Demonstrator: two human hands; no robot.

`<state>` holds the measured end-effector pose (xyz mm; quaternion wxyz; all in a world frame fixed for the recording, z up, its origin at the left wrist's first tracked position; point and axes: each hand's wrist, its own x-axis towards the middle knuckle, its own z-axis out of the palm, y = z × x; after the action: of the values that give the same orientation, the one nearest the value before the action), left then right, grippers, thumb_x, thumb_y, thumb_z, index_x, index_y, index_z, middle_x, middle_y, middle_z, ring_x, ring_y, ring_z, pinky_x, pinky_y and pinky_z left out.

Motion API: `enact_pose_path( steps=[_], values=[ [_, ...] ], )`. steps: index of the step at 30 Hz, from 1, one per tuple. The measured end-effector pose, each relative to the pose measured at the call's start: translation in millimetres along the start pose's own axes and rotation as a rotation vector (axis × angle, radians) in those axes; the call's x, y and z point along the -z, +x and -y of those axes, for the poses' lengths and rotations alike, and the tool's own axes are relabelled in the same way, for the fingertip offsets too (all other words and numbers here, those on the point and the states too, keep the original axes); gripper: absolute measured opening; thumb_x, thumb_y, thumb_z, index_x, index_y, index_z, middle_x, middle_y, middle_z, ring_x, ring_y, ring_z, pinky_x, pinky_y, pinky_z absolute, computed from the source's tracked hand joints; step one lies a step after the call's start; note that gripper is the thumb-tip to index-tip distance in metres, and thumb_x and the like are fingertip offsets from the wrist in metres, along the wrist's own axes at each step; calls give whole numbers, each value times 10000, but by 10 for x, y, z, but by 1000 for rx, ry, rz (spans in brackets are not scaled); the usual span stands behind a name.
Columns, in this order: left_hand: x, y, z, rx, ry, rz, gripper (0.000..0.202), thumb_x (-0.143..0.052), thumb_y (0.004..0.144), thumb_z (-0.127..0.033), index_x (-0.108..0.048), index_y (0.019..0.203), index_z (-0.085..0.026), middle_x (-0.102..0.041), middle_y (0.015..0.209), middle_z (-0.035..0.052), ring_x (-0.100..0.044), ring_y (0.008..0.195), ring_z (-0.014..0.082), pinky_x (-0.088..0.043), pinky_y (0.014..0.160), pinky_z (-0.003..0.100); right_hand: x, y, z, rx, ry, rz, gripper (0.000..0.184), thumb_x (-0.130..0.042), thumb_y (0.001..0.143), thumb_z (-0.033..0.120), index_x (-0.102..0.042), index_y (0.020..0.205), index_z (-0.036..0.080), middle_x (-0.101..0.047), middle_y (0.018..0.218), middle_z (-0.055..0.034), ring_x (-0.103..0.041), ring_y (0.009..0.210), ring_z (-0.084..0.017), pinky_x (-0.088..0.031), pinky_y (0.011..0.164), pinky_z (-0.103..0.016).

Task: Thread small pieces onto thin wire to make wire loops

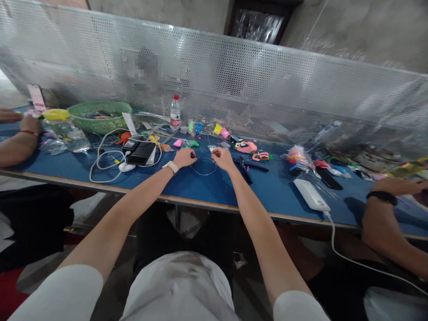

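Observation:
A thin pale string or wire (203,174) sags in a shallow curve between my two hands, just over the blue table. My left hand (185,158), with a white band at the wrist, pinches one end. Fingertips of my right hand (221,158) are closed at the other end; a small clear plastic piece shows beside them. Black scissors (246,169) lie right of my right hand. Behind them rest a pink clay figure (246,146) and a smaller pink-and-black clay piece (261,155). Small clay packets (221,130) lie beyond my hands.
A green basket (100,117), a yellow-lidded jar (68,129), a water bottle (175,113) and cabled black devices (142,152) stand left. A white power bank (310,195) and clay packs (297,158) lie right. Other people's arms flank both sides. A perforated metal screen (214,76) borders the back.

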<state>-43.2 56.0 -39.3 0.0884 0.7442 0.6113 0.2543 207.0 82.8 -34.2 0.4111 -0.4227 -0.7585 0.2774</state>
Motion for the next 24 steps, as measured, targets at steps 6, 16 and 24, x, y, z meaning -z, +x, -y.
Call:
enact_pose_path(
  steps=[6,16,24],
  values=[
    [-95,60,23,17,-49,20,69,-784,935,-218,-772,872,-194,-813,1040,117,-761,1027,295,-578,983,392,14,-3,-17,34,-77,-17,88,-671,843,211,-751,879,212,-795,844,-41,-727,674,-199,-639,757,-357],
    [-24,68,23,124,-394,-119,253,-428,1148,-175,-601,1330,-144,-788,1173,154,-771,719,176,-601,669,297,59,37,-24,13,-62,-138,85,-696,839,249,-777,839,223,-811,858,-56,-746,815,-247,-634,925,-422],
    [48,-4,-132,77,-855,-288,159,-586,1132,-249,-667,1245,-174,-779,1173,109,-714,553,88,-499,473,181,6,42,-31,-125,180,-117,145,-810,816,330,-709,831,228,-707,688,8,-720,595,-199,-643,606,-343]
  ],
)
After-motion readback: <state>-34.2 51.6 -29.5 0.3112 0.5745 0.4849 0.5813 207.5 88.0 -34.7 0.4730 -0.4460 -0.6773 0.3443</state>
